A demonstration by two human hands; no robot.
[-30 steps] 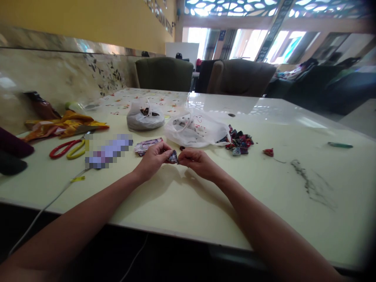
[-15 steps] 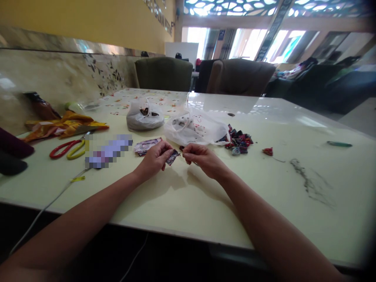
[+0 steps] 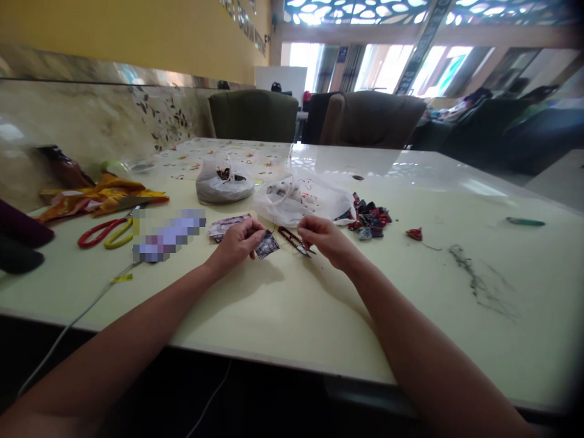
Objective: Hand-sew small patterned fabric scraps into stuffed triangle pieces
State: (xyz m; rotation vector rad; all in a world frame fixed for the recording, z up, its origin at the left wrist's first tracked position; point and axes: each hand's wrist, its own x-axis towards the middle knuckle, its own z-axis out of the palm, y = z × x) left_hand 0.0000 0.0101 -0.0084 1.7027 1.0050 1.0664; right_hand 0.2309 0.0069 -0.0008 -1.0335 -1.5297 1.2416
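Red-and-yellow scissors (image 3: 106, 232), orange cloth (image 3: 98, 196), seemingly floral-printed fabric scrap (image 3: 267, 246)

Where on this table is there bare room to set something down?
Bare: the table strip between left forearm and right forearm; the glossy stretch behind the plastic bag; the patch between right forearm and loose threads. Crowded: from the scissors and yellow cloth across to the left hand, its fabric piece, the snips and the right hand.
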